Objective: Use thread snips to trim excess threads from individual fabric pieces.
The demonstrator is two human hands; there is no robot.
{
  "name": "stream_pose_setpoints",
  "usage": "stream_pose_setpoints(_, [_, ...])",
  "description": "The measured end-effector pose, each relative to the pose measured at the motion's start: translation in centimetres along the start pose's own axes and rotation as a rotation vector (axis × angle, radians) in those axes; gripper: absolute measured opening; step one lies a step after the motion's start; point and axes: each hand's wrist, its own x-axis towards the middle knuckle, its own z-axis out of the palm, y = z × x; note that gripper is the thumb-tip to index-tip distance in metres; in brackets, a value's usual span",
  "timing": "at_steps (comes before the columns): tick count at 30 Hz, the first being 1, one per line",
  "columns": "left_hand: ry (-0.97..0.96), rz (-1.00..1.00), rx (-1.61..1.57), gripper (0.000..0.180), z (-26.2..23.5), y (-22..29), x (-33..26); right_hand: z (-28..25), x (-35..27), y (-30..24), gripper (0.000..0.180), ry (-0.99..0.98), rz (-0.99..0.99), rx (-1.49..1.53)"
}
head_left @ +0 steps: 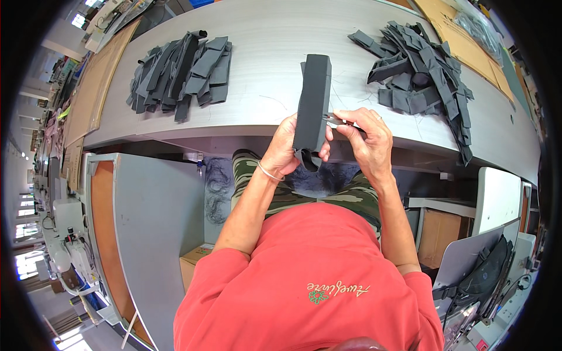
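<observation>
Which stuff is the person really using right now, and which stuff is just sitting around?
In use:
- long dark grey fabric strap piece, held upright in the left hand
- small metal snips, pinched in the right hand against the strap's edge

Just lying about:
- neat stack of dark grey fabric strips on the pale table
- loose heap of dark grey fabric strips
- brown cardboard sheet

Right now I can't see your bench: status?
Left hand grips dark fabric strip. Right hand works small snips at its edge. Nothing in the way.

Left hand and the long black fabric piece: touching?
Touching. Head view shows the left hand gripping the lower end of the black fabric piece, fingers wrapped around it.
</observation>
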Motion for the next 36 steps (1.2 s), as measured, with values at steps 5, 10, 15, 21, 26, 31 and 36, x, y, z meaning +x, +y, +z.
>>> stream_pose_setpoints(5, [-0.034, -0.044, -0.065, 0.032, 0.0, -0.1, 0.2, -0.2, -0.3, 1.1, 0.026, 0.031, -0.005, 0.019])
stream_pose_setpoints(10, [0.288, 0.030, 0.301, 0.022, -0.3, -1.1, 0.7, -0.4, 0.4, -1.5, 0.046, -0.107, -0.037, 0.170])
stream_pose_setpoints(15, [0.268, 0.015, 0.430, 0.022, -0.2, -1.5, 0.8, 0.6, -0.5, -0.2, 0.039, -0.123, -0.004, 0.083])
stream_pose_setpoints(21, [0.094, -0.142, 0.502, 0.040, 1.0, 0.0, -0.6, 0.6, -0.5, 0.7, 0.016, -0.012, 0.231, 0.249])
stream_pose_setpoints(26, [0.123, 0.037, 1.008, 0.032, 0.1, 0.8, -1.2, 0.0, 0.1, 1.3, 0.006, 0.061, 0.272, 0.251])
stream_pose_setpoints(31, [0.050, 0.518, 1.511, 0.026, 0.2, 1.5, -1.4, -0.6, 0.9, 2.5, 0.015, 0.023, 0.613, 0.897])
stream_pose_setpoints(36, [-0.047, 0.101, 0.686, 0.024, 1.2, 0.4, -1.4, 0.0, 1.5, 2.1, 0.019, -0.015, 0.825, 1.098])
